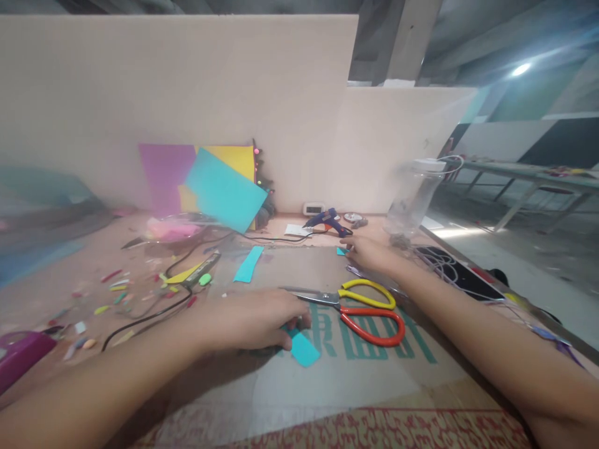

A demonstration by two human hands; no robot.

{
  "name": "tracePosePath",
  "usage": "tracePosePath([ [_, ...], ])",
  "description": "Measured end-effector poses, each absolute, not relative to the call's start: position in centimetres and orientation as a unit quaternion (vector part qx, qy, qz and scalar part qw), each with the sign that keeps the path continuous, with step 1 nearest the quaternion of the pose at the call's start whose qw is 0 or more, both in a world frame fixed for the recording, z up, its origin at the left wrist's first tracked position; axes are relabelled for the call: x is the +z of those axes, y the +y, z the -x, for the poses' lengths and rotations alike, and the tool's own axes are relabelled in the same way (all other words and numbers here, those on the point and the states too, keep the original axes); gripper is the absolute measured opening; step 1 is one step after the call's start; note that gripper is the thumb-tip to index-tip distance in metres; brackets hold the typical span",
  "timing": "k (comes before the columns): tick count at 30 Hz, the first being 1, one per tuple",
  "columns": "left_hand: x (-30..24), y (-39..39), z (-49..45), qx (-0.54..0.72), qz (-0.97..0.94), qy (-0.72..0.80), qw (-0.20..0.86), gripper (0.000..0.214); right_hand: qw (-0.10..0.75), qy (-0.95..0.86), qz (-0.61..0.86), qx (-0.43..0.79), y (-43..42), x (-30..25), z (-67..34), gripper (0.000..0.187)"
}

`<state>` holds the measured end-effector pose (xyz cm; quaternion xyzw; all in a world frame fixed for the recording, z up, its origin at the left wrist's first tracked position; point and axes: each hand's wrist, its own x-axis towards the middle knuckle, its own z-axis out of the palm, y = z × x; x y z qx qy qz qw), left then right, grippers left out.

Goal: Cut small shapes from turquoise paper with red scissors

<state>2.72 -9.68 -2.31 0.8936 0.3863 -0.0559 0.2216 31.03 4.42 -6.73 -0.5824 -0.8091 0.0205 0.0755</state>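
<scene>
Red-patterned border (355,430) lies nearest us. At left, a turquoise strip (249,264) rests flat on cardboard (290,262); our left hand (269,317) pinches a turquoise piece (306,350) by one end, and a light hold should avoid creasing it. Scissors (333,299) lie between our hands. Our right hand (367,254) meets a small scrap (342,251), whether gripping we cannot tell; edge-only contact suits it best

a craft workshop: scissors (333,300), glue gun (326,218), coloured sheets (227,190).
</scene>
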Motion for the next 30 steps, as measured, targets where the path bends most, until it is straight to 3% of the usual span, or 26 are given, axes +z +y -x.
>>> tracePosePath([
  [4, -2.6, -9.7, -2.5, -0.058, -0.895, 0.392, 0.204, 0.033, 0.086, -0.821, 0.564, 0.022, 4.6, -7.0, -31.3, 0.044],
  [10, -4.2, -9.5, -1.7, -0.018, -0.932, 0.332, 0.142, 0.038, 0.100, -0.819, 0.564, 0.027, 4.9, -7.1, -31.7, 0.051],
  [14, -4.5, -9.4, -1.7, -0.027, -0.927, 0.336, 0.166, 0.023, 0.112, -0.822, 0.558, 0.023, 4.9, -7.5, -31.7, 0.043],
  [23, -3.5, -9.8, -1.8, -0.040, -0.895, 0.390, 0.213, 0.023, 0.152, -0.845, 0.513, -0.010, 5.2, -9.0, -31.5, 0.035],
  [25, -3.8, -8.9, -1.3, 0.026, -0.901, 0.400, 0.167, 0.025, 0.162, -0.843, 0.513, -0.010, 5.3, -9.3, -31.6, 0.036],
  [30, -6.0, -5.4, 0.0, 0.196, -0.889, 0.400, -0.107, 0.020, 0.182, -0.833, 0.523, 0.010, 5.8, -10.0, -31.7, 0.036],
])
